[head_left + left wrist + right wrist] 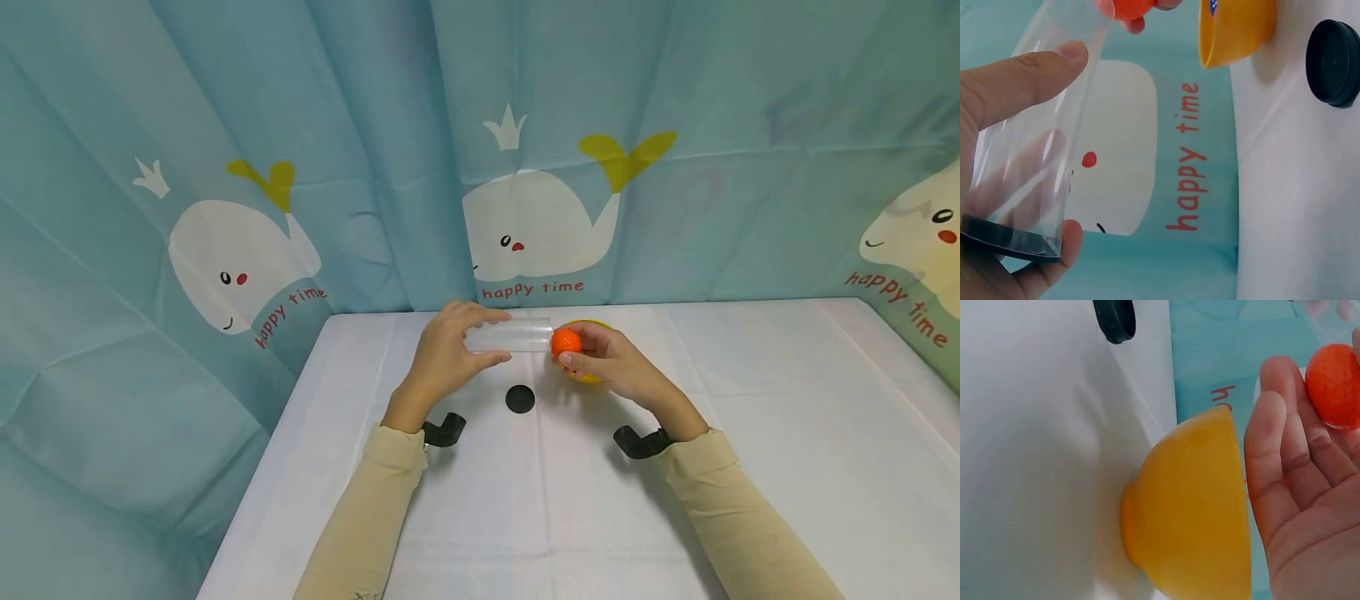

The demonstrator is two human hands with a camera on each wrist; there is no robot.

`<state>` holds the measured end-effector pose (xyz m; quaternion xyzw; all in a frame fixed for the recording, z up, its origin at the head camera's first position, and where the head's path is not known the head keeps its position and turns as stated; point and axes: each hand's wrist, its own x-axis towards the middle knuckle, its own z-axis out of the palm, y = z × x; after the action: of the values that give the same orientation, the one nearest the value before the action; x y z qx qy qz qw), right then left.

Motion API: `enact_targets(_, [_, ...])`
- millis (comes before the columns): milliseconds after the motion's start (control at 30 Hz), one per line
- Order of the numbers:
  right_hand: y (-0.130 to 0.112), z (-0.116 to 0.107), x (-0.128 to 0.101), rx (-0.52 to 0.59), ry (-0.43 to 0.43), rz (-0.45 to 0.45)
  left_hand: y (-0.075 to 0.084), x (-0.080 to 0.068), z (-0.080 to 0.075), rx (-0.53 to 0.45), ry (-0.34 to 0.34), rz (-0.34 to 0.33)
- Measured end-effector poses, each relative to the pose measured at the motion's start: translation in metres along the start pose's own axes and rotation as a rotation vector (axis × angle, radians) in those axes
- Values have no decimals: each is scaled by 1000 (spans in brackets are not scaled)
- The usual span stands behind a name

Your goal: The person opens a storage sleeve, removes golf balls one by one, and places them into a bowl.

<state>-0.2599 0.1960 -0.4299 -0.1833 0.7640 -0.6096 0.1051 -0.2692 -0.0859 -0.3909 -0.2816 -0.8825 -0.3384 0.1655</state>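
Note:
My left hand point(450, 346) grips a clear plastic tube point(517, 335), held sideways above the table with its mouth toward the right. A black base point(1010, 239) closes the tube's other end, and nothing shows inside it. Between the thumb and fingers of my right hand point(611, 362) an orange ball point(566, 344) is pinched, right at the tube's mouth. A yellow bowl point(1191, 506) stands on the table below the right hand, which partly hides it in the head view. In the left wrist view, something blue and patterned point(1213, 7) shows inside the bowl.
A round black cap point(520, 399) lies on the white table point(480, 517), in front of the tube and left of the bowl. Behind the table's far edge hangs a blue curtain point(390, 167) with whale prints. Black wrist mounts point(641, 443) sit on both wrists.

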Motion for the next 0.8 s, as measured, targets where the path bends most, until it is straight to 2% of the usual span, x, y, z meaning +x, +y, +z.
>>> enact_targets(500, [1,-6,0,-91,40,9,-3,0,-2,-30,1,-11])
enact_targets(800, [3,-26,-5,-138,100,56,-6,0,1,-72,22,-21])
